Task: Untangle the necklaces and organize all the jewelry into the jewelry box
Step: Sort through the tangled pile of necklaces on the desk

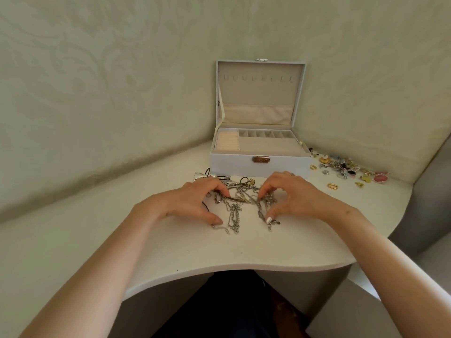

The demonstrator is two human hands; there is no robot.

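Across the near, curved edge of the white table (170,252), two bare forearms (102,259) reach forward, one from each side. Both hands rest on one tangle of silver and gold chain necklaces (235,213); its strands are too knotted to count. The left hand (192,201) lies palm down, fingers curled onto the chains, thumb stretched flat over a loose end. The right hand (295,197) mirrors it, with curled fingertips pinching links and a white-nailed thumb pressing a strand to the table. Just behind the tangle stands one white rectangular jewelry box (231,164), its lid (258,98) upright and showing a row of eight hooks (253,78). Right of the box lies one scatter of small gold, silver and pink pieces (346,168), too small to count.
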